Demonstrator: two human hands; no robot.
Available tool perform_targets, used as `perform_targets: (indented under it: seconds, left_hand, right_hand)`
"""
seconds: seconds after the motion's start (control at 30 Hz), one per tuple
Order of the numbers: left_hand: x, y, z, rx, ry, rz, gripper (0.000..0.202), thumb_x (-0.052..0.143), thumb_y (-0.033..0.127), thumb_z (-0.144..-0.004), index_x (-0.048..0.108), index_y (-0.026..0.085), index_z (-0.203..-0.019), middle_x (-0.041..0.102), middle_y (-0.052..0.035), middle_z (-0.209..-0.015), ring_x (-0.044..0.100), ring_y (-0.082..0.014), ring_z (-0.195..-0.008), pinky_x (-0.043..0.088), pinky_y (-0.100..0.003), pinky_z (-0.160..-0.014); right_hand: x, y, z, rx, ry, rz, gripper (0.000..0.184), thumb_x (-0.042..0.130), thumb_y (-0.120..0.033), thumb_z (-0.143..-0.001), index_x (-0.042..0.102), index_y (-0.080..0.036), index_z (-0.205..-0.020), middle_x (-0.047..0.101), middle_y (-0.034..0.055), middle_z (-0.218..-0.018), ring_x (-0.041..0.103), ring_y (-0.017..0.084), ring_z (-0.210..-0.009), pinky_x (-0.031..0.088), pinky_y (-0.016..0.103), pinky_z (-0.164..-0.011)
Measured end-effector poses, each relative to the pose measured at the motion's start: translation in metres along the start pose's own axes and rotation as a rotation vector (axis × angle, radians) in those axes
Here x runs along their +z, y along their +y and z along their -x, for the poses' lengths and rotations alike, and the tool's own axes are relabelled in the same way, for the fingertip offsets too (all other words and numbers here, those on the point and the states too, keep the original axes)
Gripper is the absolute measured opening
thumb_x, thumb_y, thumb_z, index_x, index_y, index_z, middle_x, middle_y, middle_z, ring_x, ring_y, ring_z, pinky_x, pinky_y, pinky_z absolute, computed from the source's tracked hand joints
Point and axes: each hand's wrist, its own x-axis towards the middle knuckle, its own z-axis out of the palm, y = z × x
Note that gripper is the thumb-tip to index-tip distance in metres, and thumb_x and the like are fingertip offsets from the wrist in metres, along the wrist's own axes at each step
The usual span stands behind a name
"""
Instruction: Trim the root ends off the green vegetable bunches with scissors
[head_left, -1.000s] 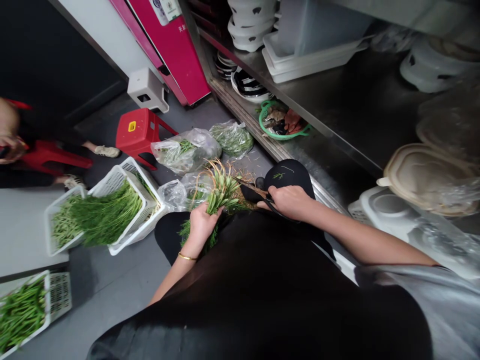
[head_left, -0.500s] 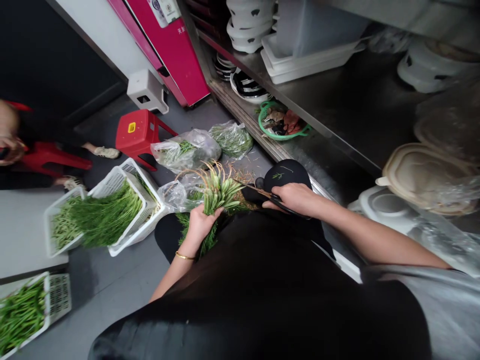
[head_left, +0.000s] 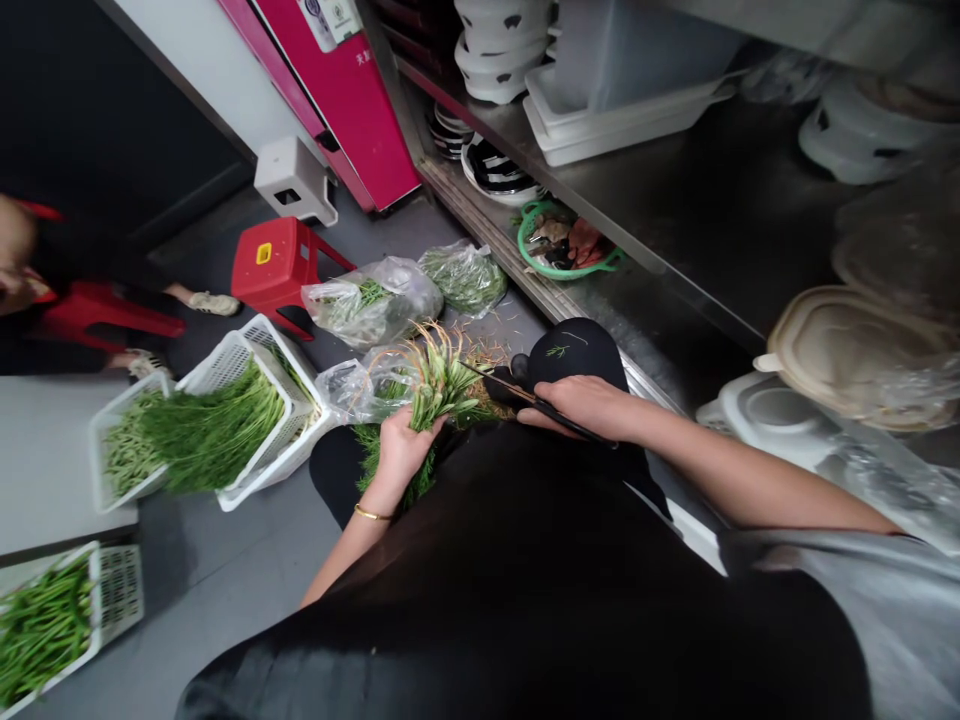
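My left hand (head_left: 405,445), a gold bracelet at its wrist, is closed round a bunch of feathery green herbs (head_left: 439,385). The pale stem ends and thin brown roots point up and away from me, while the leafy tops hang below the hand. In my right hand (head_left: 581,405) is a pair of scissors (head_left: 499,382) with dark handles. The blades reach left to the stem ends; whether they are parted I cannot tell. Loose root trimmings (head_left: 484,350) lie just beyond the bunch.
Clear plastic bags of greens (head_left: 375,298) lie ahead on the floor, near a red stool (head_left: 274,262). White crates (head_left: 259,480) of herbs stand left. Another person (head_left: 19,270) sits at far left. A metal shelf (head_left: 637,210) with containers runs along my right.
The scissors and my right hand have shifted slightly left and toward me. The root end of the bunch has tipped a little to the right.
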Motion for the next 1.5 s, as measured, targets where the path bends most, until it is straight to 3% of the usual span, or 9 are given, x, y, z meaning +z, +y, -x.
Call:
perform_targets:
  seconds: [0.23,0.43,0.7,0.97,1.13,1.23,1.3,1.43,1.5]
  left_hand:
    - [0.001,-0.006,-0.001,0.056,0.075,-0.056,0.02,0.068,0.034,-0.07,0.065,0.015,-0.066,0.067,-0.004,-0.068,0.062,-0.0171,-0.063,0.052,-0.028,-0.064]
    - [0.006,-0.008,-0.001,0.108,0.008,-0.052,0.019,0.067,0.033,-0.072,0.066,0.015,-0.069,0.068,-0.0051,-0.071,0.063,-0.0174,-0.066,0.052,-0.029,-0.066]
    - [0.002,0.003,0.001,-0.075,0.008,0.122,0.025,0.073,0.036,-0.066,0.066,0.012,-0.066,0.069,-0.0054,-0.064,0.064,-0.0185,-0.059,0.053,-0.028,-0.056]
    - [0.003,0.0,0.001,-0.055,0.028,0.088,0.023,0.073,0.035,-0.066,0.065,0.013,-0.063,0.069,-0.0054,-0.064,0.065,-0.0192,-0.06,0.054,-0.029,-0.06]
    - [0.002,-0.004,0.002,-0.021,-0.005,0.071,0.023,0.072,0.036,-0.068,0.066,0.013,-0.068,0.071,-0.0064,-0.072,0.065,-0.0197,-0.067,0.054,-0.03,-0.064]
    - [-0.001,-0.003,0.0,-0.021,-0.068,0.104,0.023,0.073,0.035,-0.067,0.064,0.013,-0.066,0.069,-0.005,-0.068,0.063,-0.0176,-0.061,0.053,-0.028,-0.06]
    - [-0.005,-0.003,-0.001,-0.043,-0.175,0.176,0.025,0.074,0.036,-0.066,0.062,0.013,-0.063,0.066,-0.0039,-0.063,0.06,-0.016,-0.056,0.052,-0.027,-0.055]
    - [-0.019,-0.005,-0.002,-0.091,-0.432,0.496,0.037,0.083,0.038,-0.055,0.067,0.013,-0.077,0.069,-0.0059,-0.074,0.064,-0.0198,-0.068,0.054,-0.031,-0.066]
    - [-0.028,-0.008,0.001,-0.159,-0.492,0.692,0.048,0.086,0.042,-0.046,0.068,0.014,-0.081,0.07,-0.0064,-0.078,0.066,-0.0226,-0.072,0.055,-0.034,-0.069]
  right_hand:
    - [0.001,0.004,0.003,-0.025,-0.029,-0.021,0.056,0.026,-0.062,-0.092,0.06,-0.018,-0.092,0.07,0.0126,-0.092,0.067,0.029,-0.091,0.044,0.031,-0.068]
    - [0.002,0.002,-0.001,-0.031,-0.011,-0.019,0.055,0.027,-0.062,-0.092,0.059,-0.018,-0.092,0.07,0.0123,-0.091,0.067,0.028,-0.09,0.042,0.03,-0.066]
    - [0.007,0.004,0.0,-0.08,0.055,-0.043,0.046,0.033,-0.057,-0.093,0.057,-0.019,-0.087,0.069,0.0093,-0.086,0.067,0.023,-0.085,0.037,0.026,-0.062]
    - [0.027,0.008,-0.002,-0.02,0.23,-0.117,0.043,0.032,-0.053,-0.094,0.053,-0.02,-0.079,0.066,0.0054,-0.076,0.066,0.021,-0.076,0.032,0.025,-0.056]
    - [0.014,0.012,0.007,0.025,0.233,0.005,0.045,0.031,-0.059,-0.092,0.053,-0.02,-0.089,0.068,0.0062,-0.075,0.066,0.022,-0.07,0.029,0.026,-0.054]
    - [0.0,0.014,0.012,0.001,0.17,0.201,0.053,0.033,-0.066,-0.088,0.054,-0.017,-0.095,0.068,0.0098,-0.072,0.065,0.024,-0.066,0.028,0.027,-0.052]
    - [-0.008,0.018,0.013,-0.029,0.16,0.275,0.056,0.032,-0.067,-0.088,0.055,-0.016,-0.095,0.068,0.0107,-0.07,0.065,0.024,-0.065,0.025,0.028,-0.051]
    - [-0.019,0.031,0.013,-0.183,0.183,0.263,0.051,0.035,-0.066,-0.087,0.053,-0.019,-0.088,0.068,0.0081,-0.071,0.063,0.021,-0.062,0.022,0.028,-0.051]
    - [-0.022,0.035,0.014,-0.257,0.228,0.216,0.048,0.036,-0.065,-0.087,0.052,-0.02,-0.084,0.067,0.0065,-0.071,0.061,0.019,-0.061,0.022,0.028,-0.052]
